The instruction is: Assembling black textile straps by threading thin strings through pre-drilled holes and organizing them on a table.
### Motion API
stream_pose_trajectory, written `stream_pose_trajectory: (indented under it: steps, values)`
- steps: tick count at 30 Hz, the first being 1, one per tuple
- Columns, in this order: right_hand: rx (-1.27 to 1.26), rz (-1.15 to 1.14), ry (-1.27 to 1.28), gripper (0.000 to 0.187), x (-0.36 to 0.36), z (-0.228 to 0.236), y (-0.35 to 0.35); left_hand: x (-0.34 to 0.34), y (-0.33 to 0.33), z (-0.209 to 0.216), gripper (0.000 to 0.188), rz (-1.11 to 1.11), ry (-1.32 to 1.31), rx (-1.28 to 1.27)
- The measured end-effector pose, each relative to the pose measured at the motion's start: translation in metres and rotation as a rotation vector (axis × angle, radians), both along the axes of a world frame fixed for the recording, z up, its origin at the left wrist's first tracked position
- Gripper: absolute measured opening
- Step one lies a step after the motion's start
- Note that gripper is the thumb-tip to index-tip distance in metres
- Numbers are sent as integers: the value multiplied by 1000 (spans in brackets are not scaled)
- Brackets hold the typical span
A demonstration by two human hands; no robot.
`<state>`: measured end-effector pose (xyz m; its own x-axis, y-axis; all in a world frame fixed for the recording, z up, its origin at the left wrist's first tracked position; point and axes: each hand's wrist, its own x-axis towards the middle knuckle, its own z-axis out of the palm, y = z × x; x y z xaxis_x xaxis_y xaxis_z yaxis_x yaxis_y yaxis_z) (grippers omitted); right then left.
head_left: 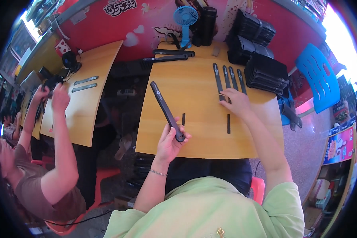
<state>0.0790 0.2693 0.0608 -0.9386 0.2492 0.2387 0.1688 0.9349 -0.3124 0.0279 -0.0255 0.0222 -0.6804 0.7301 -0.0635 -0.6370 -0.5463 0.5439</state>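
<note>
My left hand [171,143] is closed round the lower end of a long black strip [163,104] with rounded ends. The strip tilts up and to the left over the wooden table, and a hole shows near its lower end. Over on the right, my right hand [235,102] has its fingers and thumb at the near end of another black strip [216,75] lying on the table. Several similar black strips [233,78] lie side by side just right of that one. Two short, thin black pieces [229,124] are on the tabletop nearer to me.
Stacks of black flat items [265,73] fill the table's back right. At the back stand a blue fan [185,20] and a black cylinder [207,25]; more black strips [168,58] lie back left. A co-worker [47,174] sits left at another table [83,125]. A blue chair [318,77] stands right.
</note>
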Motion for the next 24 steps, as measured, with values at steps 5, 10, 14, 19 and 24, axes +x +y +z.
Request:
stream_pose_trajectory:
  steps: [5, 10, 14, 19, 24]
  values:
    - [31, 4, 16, 33, 4, -6, -6, 1, -2, -3, 38, -10, 52, 18]
    - [53, 20, 44, 28, 3, -12, -6, 2, 0, -9, 39, -30, 118, 32]
    - [66, 0, 43, 26, 5, -13, -3, 4, 1, -9, 38, 4, 129, 20]
    - [70, -9, 87, 25, 16, -7, -11, 2, -1, -17, 34, -30, 88, 69]
    - [-151, 99, 180, 25, 25, 21, -66, -2, -4, -25, 32, -13, 77, 95]
